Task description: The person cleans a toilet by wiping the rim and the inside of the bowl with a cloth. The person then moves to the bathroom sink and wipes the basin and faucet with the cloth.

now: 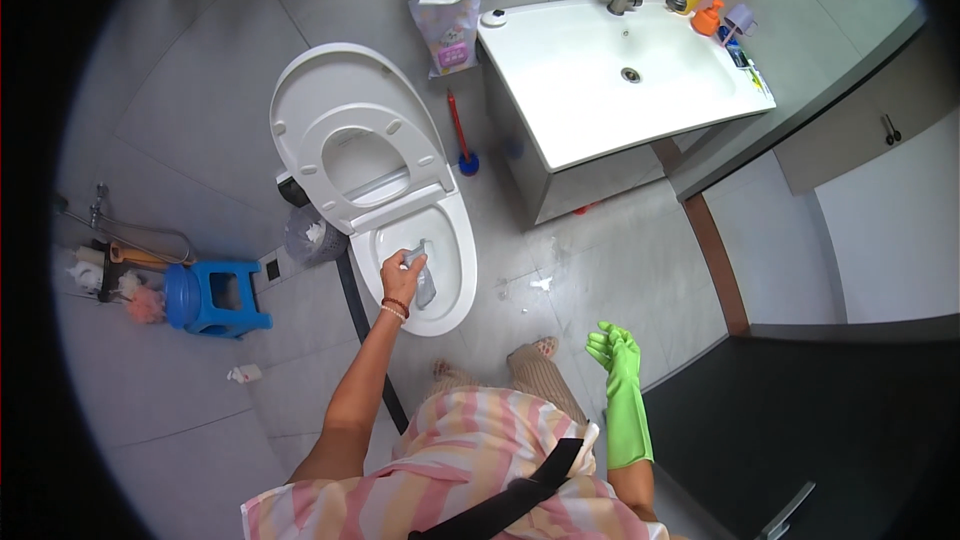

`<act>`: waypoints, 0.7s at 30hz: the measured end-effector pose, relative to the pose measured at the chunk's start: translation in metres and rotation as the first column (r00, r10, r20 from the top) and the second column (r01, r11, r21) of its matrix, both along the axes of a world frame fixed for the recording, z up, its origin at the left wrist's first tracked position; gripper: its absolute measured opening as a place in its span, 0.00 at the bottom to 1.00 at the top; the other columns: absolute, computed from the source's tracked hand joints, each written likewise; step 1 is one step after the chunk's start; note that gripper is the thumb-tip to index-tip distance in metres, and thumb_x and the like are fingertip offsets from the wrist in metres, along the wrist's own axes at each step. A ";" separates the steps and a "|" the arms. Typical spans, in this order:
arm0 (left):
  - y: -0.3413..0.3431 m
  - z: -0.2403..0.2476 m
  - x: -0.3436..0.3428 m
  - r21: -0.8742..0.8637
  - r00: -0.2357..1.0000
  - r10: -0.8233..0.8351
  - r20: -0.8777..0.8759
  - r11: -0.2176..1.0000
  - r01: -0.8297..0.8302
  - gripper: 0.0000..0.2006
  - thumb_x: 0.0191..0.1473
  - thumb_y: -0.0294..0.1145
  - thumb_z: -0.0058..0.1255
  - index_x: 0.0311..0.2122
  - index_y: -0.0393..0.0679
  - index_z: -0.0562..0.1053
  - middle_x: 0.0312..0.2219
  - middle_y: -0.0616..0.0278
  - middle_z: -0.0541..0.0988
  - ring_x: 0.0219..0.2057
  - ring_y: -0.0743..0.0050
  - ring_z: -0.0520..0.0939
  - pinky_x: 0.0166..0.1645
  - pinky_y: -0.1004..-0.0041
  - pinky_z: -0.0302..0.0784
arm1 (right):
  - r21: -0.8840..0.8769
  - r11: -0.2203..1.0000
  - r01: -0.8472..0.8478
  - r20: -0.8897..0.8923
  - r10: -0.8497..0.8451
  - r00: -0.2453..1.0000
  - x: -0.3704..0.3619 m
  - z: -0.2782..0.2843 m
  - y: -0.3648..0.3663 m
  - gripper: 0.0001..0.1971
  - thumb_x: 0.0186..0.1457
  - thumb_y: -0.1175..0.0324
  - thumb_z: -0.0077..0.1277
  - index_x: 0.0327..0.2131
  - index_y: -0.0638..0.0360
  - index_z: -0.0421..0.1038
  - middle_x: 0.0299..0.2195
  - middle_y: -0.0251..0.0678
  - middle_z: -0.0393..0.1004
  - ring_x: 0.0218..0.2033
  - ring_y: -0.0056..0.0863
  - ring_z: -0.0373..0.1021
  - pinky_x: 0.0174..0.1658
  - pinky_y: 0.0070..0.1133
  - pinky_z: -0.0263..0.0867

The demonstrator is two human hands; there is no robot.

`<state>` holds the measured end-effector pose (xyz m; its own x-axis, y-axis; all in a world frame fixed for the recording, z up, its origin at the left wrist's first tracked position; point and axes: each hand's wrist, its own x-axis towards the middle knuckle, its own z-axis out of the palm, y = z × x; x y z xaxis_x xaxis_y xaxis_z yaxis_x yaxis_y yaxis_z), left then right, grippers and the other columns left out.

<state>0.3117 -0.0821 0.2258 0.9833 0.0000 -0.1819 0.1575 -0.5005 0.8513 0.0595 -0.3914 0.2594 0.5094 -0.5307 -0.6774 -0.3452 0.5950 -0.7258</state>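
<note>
Over the open toilet bowl, seat and lid raised: left hand, bare, fingers clamped on a grey cloth hanging into the bowl. Right hand, green rubber glove, fingers loosely apart, empty, held near the knees. White washbasin alongside; blue stool at left.

Striped clothing, one long glove, two bracelets

The right hand wears a long bright green rubber glove reaching up the forearm; the bare left hand has a dark red and a white beaded bracelet at the wrist; a pink-and-cream striped garment is crossed by a black strap.
</note>
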 end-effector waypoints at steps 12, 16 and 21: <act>-0.157 0.065 0.097 -0.402 0.982 -0.013 -0.187 0.913 -0.064 0.07 0.47 0.33 0.55 0.29 0.43 0.72 0.21 0.72 0.74 0.20 0.87 0.73 0.22 0.83 0.68 | -0.034 0.999 -0.005 -0.084 0.002 0.996 0.010 -0.016 -0.109 0.10 0.58 0.67 0.40 0.38 0.63 0.67 0.26 0.41 0.74 0.25 0.26 0.72 0.31 0.21 0.72; -0.204 0.089 0.138 -0.462 0.981 -0.057 -0.185 0.886 -0.036 0.08 0.48 0.32 0.54 0.31 0.41 0.72 0.22 0.70 0.75 0.19 0.87 0.74 0.23 0.83 0.69 | -0.013 0.999 0.032 -0.134 -0.033 0.990 0.016 -0.028 -0.122 0.10 0.58 0.67 0.40 0.38 0.63 0.67 0.26 0.41 0.74 0.25 0.26 0.72 0.30 0.22 0.73; -0.268 0.121 0.205 -0.549 0.955 -0.155 -0.253 0.836 -0.010 0.07 0.49 0.33 0.53 0.32 0.41 0.72 0.21 0.71 0.75 0.15 0.90 0.70 0.17 0.86 0.62 | -0.039 0.995 0.087 -0.207 -0.094 0.974 0.029 -0.042 -0.137 0.09 0.58 0.69 0.39 0.38 0.62 0.67 0.26 0.42 0.74 0.23 0.26 0.72 0.28 0.21 0.72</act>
<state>0.5170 -0.3503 0.3468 0.8848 -0.2485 -0.3942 0.4081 0.0051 0.9129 0.0884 -0.5287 0.2175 0.3078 -0.5898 -0.7466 -0.4363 0.6098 -0.6616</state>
